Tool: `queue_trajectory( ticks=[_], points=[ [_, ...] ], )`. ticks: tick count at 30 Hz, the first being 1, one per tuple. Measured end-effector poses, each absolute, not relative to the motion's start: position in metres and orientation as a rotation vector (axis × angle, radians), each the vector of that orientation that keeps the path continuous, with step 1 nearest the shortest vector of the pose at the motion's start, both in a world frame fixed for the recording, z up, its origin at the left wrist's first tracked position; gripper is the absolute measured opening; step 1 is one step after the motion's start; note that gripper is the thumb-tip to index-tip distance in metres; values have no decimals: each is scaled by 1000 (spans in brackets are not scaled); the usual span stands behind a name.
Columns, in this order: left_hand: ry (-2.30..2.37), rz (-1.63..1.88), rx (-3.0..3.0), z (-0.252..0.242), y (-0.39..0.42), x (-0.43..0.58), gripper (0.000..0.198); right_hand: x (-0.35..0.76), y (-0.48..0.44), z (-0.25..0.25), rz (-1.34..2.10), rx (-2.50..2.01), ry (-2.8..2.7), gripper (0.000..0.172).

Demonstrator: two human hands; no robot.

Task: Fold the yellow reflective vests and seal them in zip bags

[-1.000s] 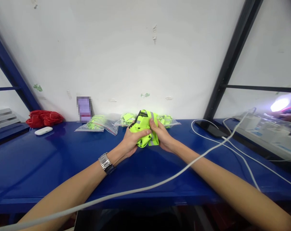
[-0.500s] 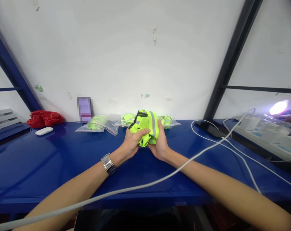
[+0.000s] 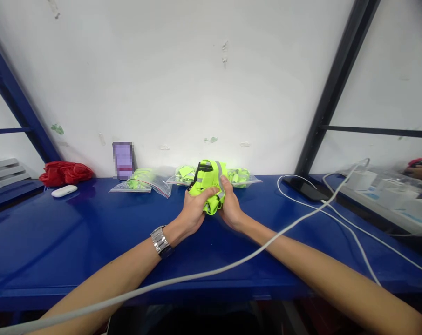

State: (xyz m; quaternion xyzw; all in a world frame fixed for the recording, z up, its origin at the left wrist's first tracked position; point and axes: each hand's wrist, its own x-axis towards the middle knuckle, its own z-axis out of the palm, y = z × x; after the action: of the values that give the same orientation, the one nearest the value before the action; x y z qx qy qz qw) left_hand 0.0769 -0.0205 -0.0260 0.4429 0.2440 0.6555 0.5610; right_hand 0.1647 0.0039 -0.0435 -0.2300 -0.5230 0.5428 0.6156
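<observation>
A bundled neon-yellow safety vest (image 3: 208, 179) with grey reflective strips and black trim is held just above the blue table (image 3: 92, 232), near its back middle. My left hand (image 3: 194, 209), with a metal watch on the wrist, grips the bundle's left and lower side, thumb laid across the top. My right hand (image 3: 229, 204) closes round the right side, fingers pressed against the fabric. Both hands squeeze the bundle between them.
Several clear bags of neon fabric (image 3: 143, 181) lie along the wall behind the vest. A red bag (image 3: 64, 172) and a white case (image 3: 64, 190) sit at the left. White cables (image 3: 312, 214), a black phone (image 3: 304, 188) and a power strip (image 3: 389, 197) lie at the right. Another person's hand (image 3: 420, 171) shows at far right.
My hands have drawn closer together and pressed the vest into a tighter bundle. My right hand shifted from the front to the side of it. The bright light at far right has gone.
</observation>
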Motion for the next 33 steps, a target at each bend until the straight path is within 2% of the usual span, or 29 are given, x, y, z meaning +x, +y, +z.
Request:
queue_trajectory(
  ticks=[5, 14, 23, 28, 33],
  points=[
    [577, 1574, 1105, -20, -20, 74, 28, 163, -14, -27, 1417, -407, -1110, 57],
    [558, 1598, 1167, -14, -18, 71, 30, 173, -19, -23, 1484, -391, -1135, 47],
    [578, 1602, 1125, -24, -14, 71, 28, 180, -22, -22, 1466, -586, -1215, 50],
    [626, 1599, 1239, -28, -10, 68, 27, 180, -24, -25, 1481, -478, -1231, 46],
    [604, 1586, 1204, -27, -11, 68, 35, 183, -25, -21, 1499, -422, -1275, 47]
  ],
)
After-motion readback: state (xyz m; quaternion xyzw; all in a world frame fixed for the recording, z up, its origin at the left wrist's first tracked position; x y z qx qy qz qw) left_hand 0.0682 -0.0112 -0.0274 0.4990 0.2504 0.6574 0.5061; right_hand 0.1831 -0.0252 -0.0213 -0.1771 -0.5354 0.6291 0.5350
